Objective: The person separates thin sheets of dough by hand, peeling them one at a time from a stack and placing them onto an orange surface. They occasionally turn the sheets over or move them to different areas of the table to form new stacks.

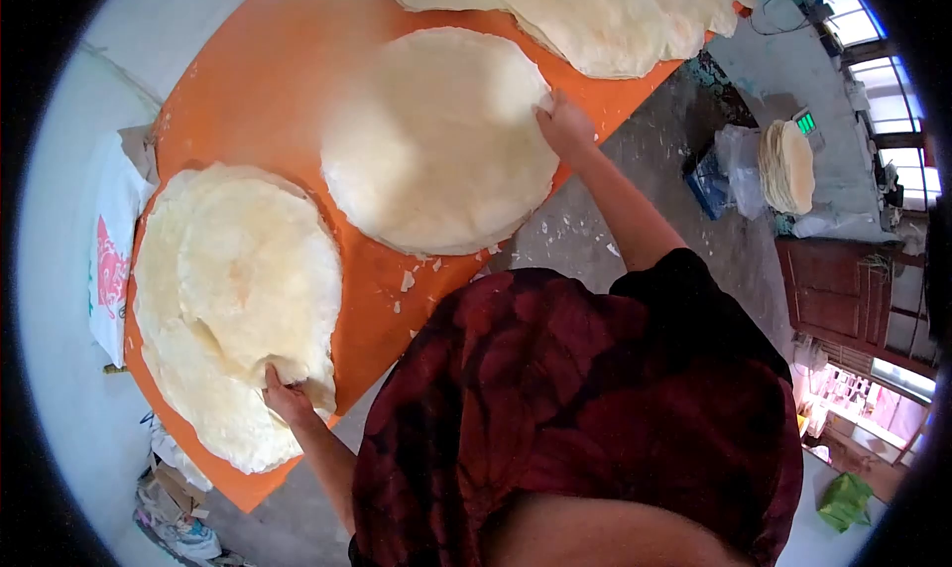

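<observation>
Two piles of large, thin, pale flatbreads lie on an orange tabletop (372, 314). My left hand (286, 396) is closed on the near edge of a flatbread (263, 259) on the left pile, where the sheet is creased and slightly lifted. Beneath it, wider sheets stick out with ragged edges. At the right rim of the round middle pile (436, 150), my right hand (567, 128) is closed on the edge of a flatbread, its fingertips partly hidden. A pale haze blurs part of the view over this pile.
More flatbreads (625, 16) lie along the table's far side. Beyond the right edge, a stack of round flatbreads (786, 167) stands near a blue crate (707, 184) and clear plastic. A white printed sack (111, 254) leans at the left edge. Crumbs dot the tabletop.
</observation>
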Demonstrator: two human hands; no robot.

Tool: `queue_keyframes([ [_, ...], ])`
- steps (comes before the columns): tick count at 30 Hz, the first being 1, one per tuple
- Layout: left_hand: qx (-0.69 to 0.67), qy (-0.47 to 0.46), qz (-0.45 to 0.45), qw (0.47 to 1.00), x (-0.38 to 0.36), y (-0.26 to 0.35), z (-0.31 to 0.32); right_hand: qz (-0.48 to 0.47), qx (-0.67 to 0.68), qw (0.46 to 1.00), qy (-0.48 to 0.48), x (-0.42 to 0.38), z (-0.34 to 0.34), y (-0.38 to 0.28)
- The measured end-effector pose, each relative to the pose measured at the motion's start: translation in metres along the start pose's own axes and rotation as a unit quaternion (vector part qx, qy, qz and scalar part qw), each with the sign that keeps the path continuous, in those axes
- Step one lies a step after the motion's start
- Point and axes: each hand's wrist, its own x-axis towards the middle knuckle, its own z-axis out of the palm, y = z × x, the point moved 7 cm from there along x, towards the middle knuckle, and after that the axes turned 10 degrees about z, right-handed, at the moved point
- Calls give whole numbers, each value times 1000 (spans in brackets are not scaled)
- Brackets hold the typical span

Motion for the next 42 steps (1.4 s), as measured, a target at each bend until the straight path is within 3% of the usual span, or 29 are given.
queue_keyframes([
  [1, 13, -4, -3, 1000, 4, -4, -4, 7, -21, 1000, 5, -7, -2, -1],
  [4, -39, -122, -15, 992, 10, -14, -2, -104, -103, 979, 141, -45, -25, -37],
  [5, -106, -111, -35, 988, 13, -22, -3, -144, -79, 975, 147, -56, -18, -48],
  [7, -79, -79, -48, 993, -5, -2, 7, -220, -32, 961, 164, -77, -8, -67],
  [9, -132, -121, -63, 982, -7, 3, 13, -309, 5, 944, 112, -113, 8, -96],
  [11, -198, -105, -98, 970, -25, 15, 23, -390, 36, 918, 63, -161, 33, -127],
  [13, -214, -117, -120, 962, -36, 32, 27, -499, 98, 860, -47, -232, 46, -170],
  [14, -221, -123, -131, 959, -40, 40, 27, -581, 130, 802, -51, -267, 47, -188],
  [16, -234, -142, -140, 952, -46, 52, 27, -630, 83, 770, -59, -326, 43, -220],
  [20, -264, -167, -166, 935, -67, 73, 22, -609, 108, 786, -9, -354, 58, -248],
  [25, -277, -177, -253, 910, -67, 55, 0, -644, 119, 754, -49, -361, 68, -258],
  [27, -300, -243, -245, 890, -62, 42, -2, -654, 112, 740, -109, -364, 72, -266],
  [29, -339, -308, -241, 855, -69, 41, 4, -624, 46, 766, -149, -363, 75, -280],
  [30, -322, -425, -130, 836, -79, 56, 11, -605, 14, 778, -168, -363, 73, -289],
  [34, -269, -521, -143, 797, -117, 53, 28, -580, 1, 799, -160, -356, 49, -341],
  [36, -245, -527, -181, 793, -118, 37, 47, -580, 107, 796, -135, -337, 26, -370],
  [38, -240, -519, -212, 792, -114, 22, 76, -482, 165, 841, -182, -308, -20, -385],
  [39, -249, -503, -216, 799, -107, 20, 92, -373, 137, 885, -244, -293, -53, -382],
  [40, -258, -487, -222, 804, -99, 20, 109, -577, 101, 809, -40, -255, -61, -389],
  [42, -287, -455, -226, 812, -86, 26, 144, -525, 259, 803, -109, -213, -102, -368],
])
